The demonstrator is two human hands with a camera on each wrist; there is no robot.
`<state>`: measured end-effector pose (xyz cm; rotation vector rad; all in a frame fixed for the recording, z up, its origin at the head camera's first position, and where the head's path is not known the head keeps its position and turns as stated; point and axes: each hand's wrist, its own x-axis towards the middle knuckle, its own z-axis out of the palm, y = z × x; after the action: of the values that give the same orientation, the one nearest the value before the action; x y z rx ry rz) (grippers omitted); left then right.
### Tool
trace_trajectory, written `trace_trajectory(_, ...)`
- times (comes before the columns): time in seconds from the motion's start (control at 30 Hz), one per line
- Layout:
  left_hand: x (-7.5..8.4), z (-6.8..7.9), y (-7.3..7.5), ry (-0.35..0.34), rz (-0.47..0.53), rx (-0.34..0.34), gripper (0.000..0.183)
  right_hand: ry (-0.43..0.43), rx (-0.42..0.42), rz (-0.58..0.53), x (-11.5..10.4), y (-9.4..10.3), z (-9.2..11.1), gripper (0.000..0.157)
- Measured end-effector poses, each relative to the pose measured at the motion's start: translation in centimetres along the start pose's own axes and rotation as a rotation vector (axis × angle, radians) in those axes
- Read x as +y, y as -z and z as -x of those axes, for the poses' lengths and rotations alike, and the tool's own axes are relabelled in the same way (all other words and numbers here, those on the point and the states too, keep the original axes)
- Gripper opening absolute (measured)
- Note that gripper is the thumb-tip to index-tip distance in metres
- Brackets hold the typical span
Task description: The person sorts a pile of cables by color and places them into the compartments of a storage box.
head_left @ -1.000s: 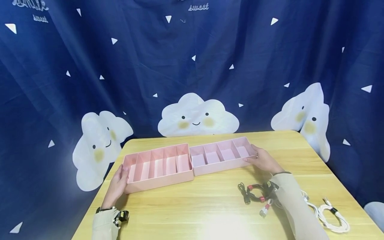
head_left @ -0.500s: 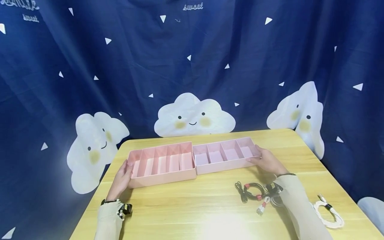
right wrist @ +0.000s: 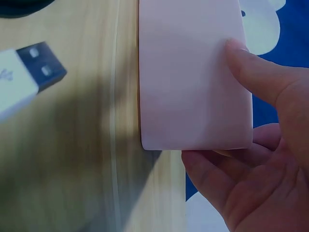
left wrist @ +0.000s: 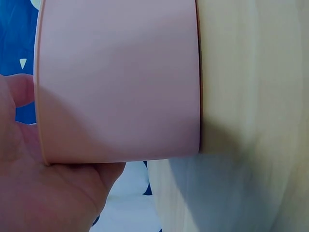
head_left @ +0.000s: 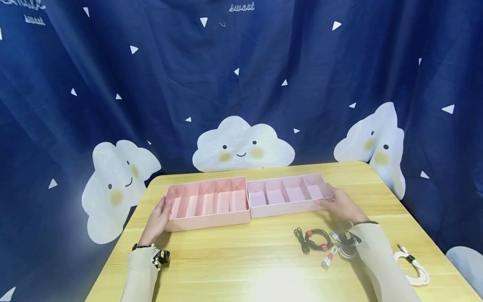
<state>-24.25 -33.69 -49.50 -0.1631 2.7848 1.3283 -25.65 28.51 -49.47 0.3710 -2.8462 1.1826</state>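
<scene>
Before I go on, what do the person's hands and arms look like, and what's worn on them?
The left hand and right hand are ungloved. The left sleeve and right sleeve are long and pale beige. A thin dark band and a small black device show at each wrist.

Head view looks forward-down — wrist views, much closer, share its table (head_left: 226, 256).

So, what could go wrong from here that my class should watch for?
The left hand holds the pink rectangular five-compartment tray, the right hand the lilac rectangular four-compartment tray, end to end; pushing unevenly might skew them. The beige right sleeve looks near the white coiled cable and could drag it.
</scene>
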Motion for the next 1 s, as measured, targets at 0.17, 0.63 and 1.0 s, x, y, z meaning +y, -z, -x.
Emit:
trace_trajectory(0.17, 0.2, -0.5, -0.2, -0.004, -0.003, 0.000, 0.078, -0.003, 0.002, -0.011, 0.1, 0.3, 0.4, 0.082)
trace_trajectory(0.63, 0.8, -1.4, -1.2, -0.028, 0.020, -0.006, 0.078, 0.014, 0.033, 0.018, 0.1, 1.1, 1.8, 0.078)
trace_trajectory(1.0, 1.3, -2.1, -2.3, -0.061, 0.029, -0.004, 0.077, -0.006, 0.050, 0.042, 0.7, 1.9, 2.6, 0.075)
